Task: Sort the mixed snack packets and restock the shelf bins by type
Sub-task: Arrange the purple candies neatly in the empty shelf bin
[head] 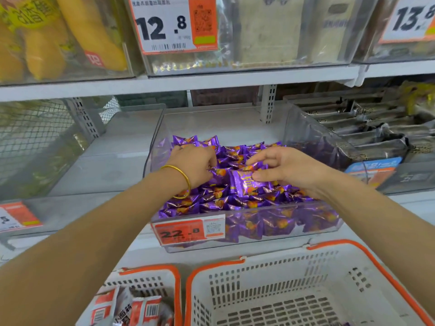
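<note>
A clear plastic bin (249, 236) on the middle shelf holds a heap of purple snack packets (226, 201) and carries a 22.8 price tag on its front. Both my hands are inside it, on top of the heap. My left hand (193, 164), with a gold bangle at the wrist, lies curled over packets at the heap's left side. My right hand (287, 169) pinches one purple packet (244, 182) between thumb and fingers near the middle of the bin.
Two white baskets with orange rims sit below the shelf: the right basket (313, 288) shows a bare bottom, the left basket (150, 300) holds red-and-white packets. A bin of dark packets (367, 135) stands to the right, a nearly bare clear bin (77, 175) to the left, more bins on the shelf above.
</note>
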`<state>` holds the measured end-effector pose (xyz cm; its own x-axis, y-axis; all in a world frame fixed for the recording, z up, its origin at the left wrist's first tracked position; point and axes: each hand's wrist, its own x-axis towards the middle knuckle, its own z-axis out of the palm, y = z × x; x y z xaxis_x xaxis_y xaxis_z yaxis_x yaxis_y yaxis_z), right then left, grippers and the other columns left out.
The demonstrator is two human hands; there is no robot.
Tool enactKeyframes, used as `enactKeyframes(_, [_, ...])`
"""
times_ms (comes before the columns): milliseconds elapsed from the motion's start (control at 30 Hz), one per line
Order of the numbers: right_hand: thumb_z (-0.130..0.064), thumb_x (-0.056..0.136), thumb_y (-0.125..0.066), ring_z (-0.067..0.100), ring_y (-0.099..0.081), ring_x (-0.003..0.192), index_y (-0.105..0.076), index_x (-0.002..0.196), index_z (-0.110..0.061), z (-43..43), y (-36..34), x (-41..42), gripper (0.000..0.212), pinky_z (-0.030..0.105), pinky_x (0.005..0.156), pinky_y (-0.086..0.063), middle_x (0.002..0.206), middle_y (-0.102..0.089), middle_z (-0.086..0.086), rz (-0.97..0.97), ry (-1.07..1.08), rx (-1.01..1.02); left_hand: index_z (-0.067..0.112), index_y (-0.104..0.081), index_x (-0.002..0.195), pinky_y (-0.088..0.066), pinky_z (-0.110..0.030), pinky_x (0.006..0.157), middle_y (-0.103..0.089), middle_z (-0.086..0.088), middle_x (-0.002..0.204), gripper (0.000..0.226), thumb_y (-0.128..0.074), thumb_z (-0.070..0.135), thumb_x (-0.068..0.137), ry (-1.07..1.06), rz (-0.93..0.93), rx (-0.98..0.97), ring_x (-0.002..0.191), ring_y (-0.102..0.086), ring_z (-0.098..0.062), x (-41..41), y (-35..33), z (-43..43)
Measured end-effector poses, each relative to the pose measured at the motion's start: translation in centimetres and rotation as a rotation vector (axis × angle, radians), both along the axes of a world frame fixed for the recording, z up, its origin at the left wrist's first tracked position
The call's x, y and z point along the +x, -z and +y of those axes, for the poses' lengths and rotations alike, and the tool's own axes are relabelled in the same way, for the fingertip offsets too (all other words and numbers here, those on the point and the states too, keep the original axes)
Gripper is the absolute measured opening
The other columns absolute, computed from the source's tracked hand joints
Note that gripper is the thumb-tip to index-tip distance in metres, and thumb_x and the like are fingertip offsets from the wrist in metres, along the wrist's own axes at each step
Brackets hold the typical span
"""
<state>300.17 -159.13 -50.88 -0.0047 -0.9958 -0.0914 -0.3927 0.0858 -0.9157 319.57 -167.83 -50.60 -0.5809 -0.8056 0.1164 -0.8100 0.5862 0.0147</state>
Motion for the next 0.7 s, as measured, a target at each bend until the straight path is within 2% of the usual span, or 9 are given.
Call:
enactKeyframes(67, [-0.003,0.079,-0.072,0.012,-0.050,0.069,-0.067,0.096,-0.020,-0.6,0.1,0.7,0.024,0.019,0.055,-0.036,0.094,-0.065,0.011,-0.035,0.002,0.004,0.023,-0.060,0.100,-0.037,-0.036,0.090,-0.067,0.004,0.102,0.014,-0.061,0.021,0.086,-0.018,0.031,0.010,0.110,-0.054,-0.021,0.2,-0.3,-0.4])
enactKeyframes(167, [0.004,0.080,-0.068,0.013,-0.050,0.058,-0.064,0.098,-0.013,-1.8,0.5,2.5,0.025,0.020,0.052,-0.043,0.081,-0.062,0.004,-0.052,0.002,0.014,0.021,-0.065,0.097,-0.042,-0.039,0.095,-0.067,0.002,0.105,0.013,-0.062,0.016,0.086,-0.024,0.054,0.055,0.108,-0.056,-0.021,0.3,-0.4,-0.6])
enactKeyframes(233, [0.007,0.080,-0.069,0.015,-0.052,0.059,-0.062,0.099,-0.010,-2.4,1.1,3.7,0.026,0.022,0.053,-0.047,0.086,-0.061,0.006,-0.032,0.016,0.016,0.018,-0.070,0.098,-0.046,-0.039,0.094,-0.068,0.000,0.106,0.017,-0.060,0.009,0.087,-0.008,0.117,0.097,0.105,-0.059,-0.022,0.5,-0.4,-0.7])
enactKeyframes(300, [0.005,0.079,-0.070,0.013,-0.056,0.060,-0.061,0.099,-0.009,-2.7,1.6,4.6,0.027,0.022,0.055,-0.051,0.087,-0.059,0.004,0.060,0.023,-0.007,0.013,-0.072,0.103,-0.046,-0.032,0.095,-0.068,-0.003,0.109,0.023,-0.055,0.004,0.089,0.002,0.157,0.131,0.104,-0.060,-0.020,0.7,-0.4,-0.8])
enactKeyframes(400, [0.003,0.078,-0.073,0.012,-0.056,0.055,-0.060,0.103,-0.007,-2.7,1.6,5.7,0.030,0.019,0.053,-0.053,0.074,-0.047,-0.006,0.184,0.036,-0.054,0.010,-0.070,0.108,-0.042,-0.026,0.095,-0.066,-0.005,0.116,0.030,-0.046,0.001,0.094,-0.007,0.194,0.162,0.108,-0.059,-0.019,0.8,-0.6,-0.5])
enactKeyframes(467, [-0.001,0.077,-0.075,0.012,-0.056,0.057,-0.057,0.108,-0.004,-2.8,1.5,6.4,0.035,0.022,0.056,-0.054,0.074,-0.043,-0.006,0.229,0.021,-0.059,0.008,-0.070,0.107,-0.045,-0.029,0.092,-0.067,-0.007,0.114,0.027,-0.046,0.008,0.095,-0.004,0.209,0.180,0.104,-0.059,-0.020,0.9,-0.7,-0.3])
enactKeyframes(533, [-0.007,0.077,-0.077,0.019,-0.061,0.067,-0.053,0.110,-0.004,-3.0,1.4,7.2,0.040,0.029,0.062,-0.055,0.083,-0.046,-0.002,0.308,-0.004,-0.055,0.009,-0.070,0.107,-0.045,-0.029,0.087,-0.067,-0.006,0.110,0.023,-0.054,0.017,0.093,0.021,0.184,0.207,0.099,-0.059,-0.020,1.0,-0.7,0.0])
enactKeyframes(633, [-0.015,0.076,-0.079,0.027,-0.061,0.084,-0.047,0.110,-0.005,-3.1,1.0,7.4,0.048,0.040,0.075,-0.056,0.090,-0.047,0.003,0.388,-0.009,0.002,0.013,-0.067,0.115,-0.041,-0.031,0.093,-0.066,-0.004,0.114,0.029,-0.061,0.026,0.089,0.036,0.123,0.195,0.105,-0.057,-0.020,1.3,-0.3,0.5])
enactKeyframes(700, [-0.017,0.078,-0.077,0.022,-0.058,0.077,-0.046,0.107,-0.009,-3.1,0.7,6.8,0.043,0.036,0.067,-0.056,0.085,-0.047,0.002,0.303,-0.003,0.066,0.016,-0.066,0.117,-0.036,-0.033,0.097,-0.065,-0.003,0.115,0.032,-0.060,0.031,0.089,0.033,0.074,0.147,0.109,-0.054,-0.023,1.4,0.0,0.6])
